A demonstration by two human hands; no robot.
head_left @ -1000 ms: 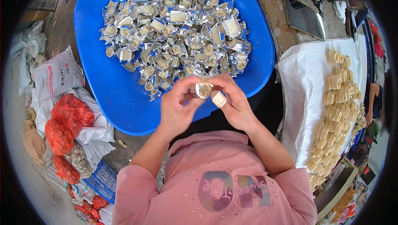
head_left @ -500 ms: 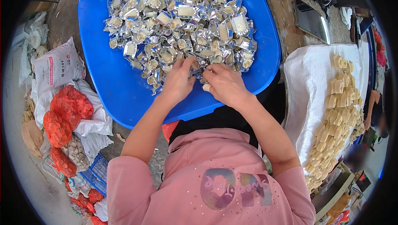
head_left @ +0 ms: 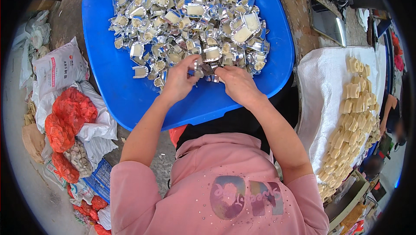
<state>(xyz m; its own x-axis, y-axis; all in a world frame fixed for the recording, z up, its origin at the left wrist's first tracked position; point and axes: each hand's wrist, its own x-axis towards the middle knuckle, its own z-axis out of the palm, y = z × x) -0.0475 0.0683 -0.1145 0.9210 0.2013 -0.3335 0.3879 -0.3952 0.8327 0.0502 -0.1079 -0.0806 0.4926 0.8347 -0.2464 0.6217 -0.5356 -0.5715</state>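
A large blue plastic tub [head_left: 101, 48] holds a heap of small curved pieces [head_left: 173, 17], shiny silver outside and cream inside. Over the heap's near edge, my left hand [head_left: 178, 80] pinches one silver piece [head_left: 198, 68] between thumb and fingers. Close to it on the right, my right hand [head_left: 237, 84] has its fingers drawn together, back of the hand up. Its fingertips meet the silver parts between the hands, and what they grip is hidden.
On the right, a white woven sheet [head_left: 313, 87] carries many cream pieces [head_left: 353, 122]. A dark-screened phone or tablet [head_left: 326, 20] lies beyond it. Red bags [head_left: 73, 109], a white sack [head_left: 60, 68] and a blue crate [head_left: 99, 179] crowd the left. Another person's arm [head_left: 388, 111] shows far right.
A silver piece now shows in my left hand, which has shifted slightly left. The cream bit under my right fingers no longer shows. A cream-faced piece now lies at the heap's right.
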